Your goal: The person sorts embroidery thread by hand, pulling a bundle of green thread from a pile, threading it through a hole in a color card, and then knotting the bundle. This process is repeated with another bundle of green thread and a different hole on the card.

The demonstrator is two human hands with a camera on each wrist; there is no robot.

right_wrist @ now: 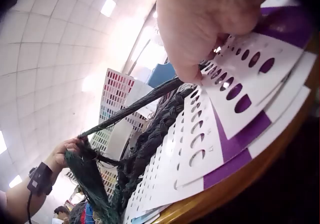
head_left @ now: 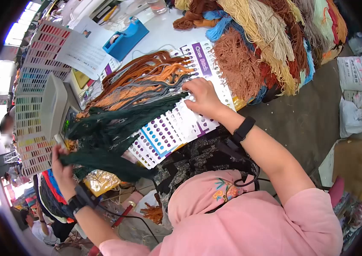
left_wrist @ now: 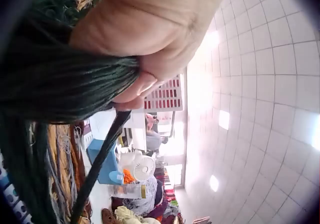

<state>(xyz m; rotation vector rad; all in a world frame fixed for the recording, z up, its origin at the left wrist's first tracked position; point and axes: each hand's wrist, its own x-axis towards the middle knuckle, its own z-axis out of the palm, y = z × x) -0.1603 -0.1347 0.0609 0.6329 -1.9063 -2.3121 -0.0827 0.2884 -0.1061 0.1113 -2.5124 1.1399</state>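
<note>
In the head view, my left hand [head_left: 62, 170] grips a thick bundle of dark green thread [head_left: 104, 162] at the far left of the table. The left wrist view shows the thread [left_wrist: 75, 84] bunched in the curled fingers, with one thinner strand [left_wrist: 102, 161] running off taut. That strand [right_wrist: 137, 106] stretches to my right hand [right_wrist: 210, 29], whose fingertips pinch it at the holes of a white punched card [right_wrist: 242, 79] with purple bands. Orange and brown threads [head_left: 142, 74] hang from holes farther up the cards. More dark green thread lies across the cards.
A blue tape dispenser [head_left: 125, 38] and a printed sheet [head_left: 83, 53] lie behind the threads. At left stands a colour chart rack [head_left: 40, 85] with a grey-white device [head_left: 55, 104] before it. Large yarn skeins [head_left: 253, 51] are heaped at the right; white sacks [head_left: 356, 77] stand beyond.
</note>
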